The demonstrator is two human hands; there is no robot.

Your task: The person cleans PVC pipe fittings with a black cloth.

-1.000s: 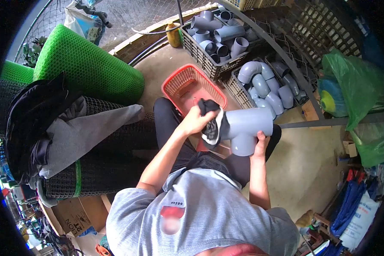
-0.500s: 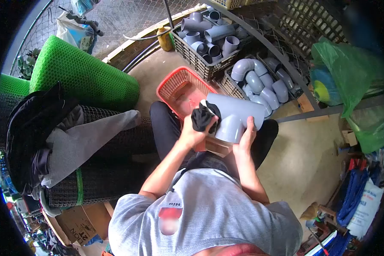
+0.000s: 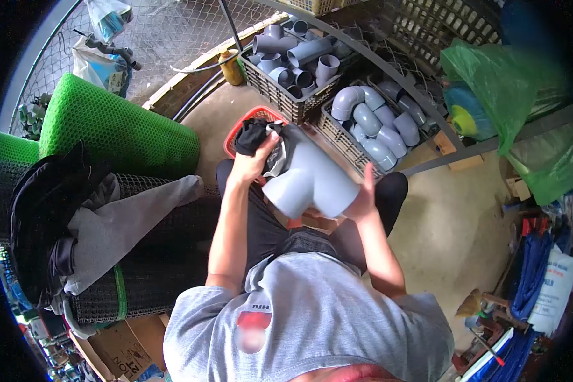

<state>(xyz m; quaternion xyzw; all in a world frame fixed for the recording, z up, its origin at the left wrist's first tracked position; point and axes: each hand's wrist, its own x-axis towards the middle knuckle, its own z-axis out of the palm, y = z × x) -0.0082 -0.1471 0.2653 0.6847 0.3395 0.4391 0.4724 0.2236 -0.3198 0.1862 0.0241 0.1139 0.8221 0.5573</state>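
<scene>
A large grey plastic pipe tee [image 3: 318, 169] is held above my lap, slanting from upper left to lower right, its short branch toward my body. My left hand [image 3: 253, 164] is closed on a black-and-white cloth [image 3: 253, 135], bunched at the tee's upper left end. At the lower right end, my right hand [image 3: 365, 200] supports the tee with its palm, a digit sticking up past the rim. Behind the cloth and the tee, a red plastic basket [image 3: 235, 127] is mostly hidden.
Ahead stand a dark crate [image 3: 280, 95] of grey pipe fittings and another crate [image 3: 337, 130] of grey elbows. Green mesh rolls [image 3: 121, 127] and a draped grey-and-black garment [image 3: 114, 229] lie at left. A metal bar [image 3: 452, 159] and green plastic bag [image 3: 484, 89] are at right.
The tee has tilted, its cloth end swinging up and left and its other end coming nearer my body. My left hand moved up and left with the cloth; the red basket is now more covered.
</scene>
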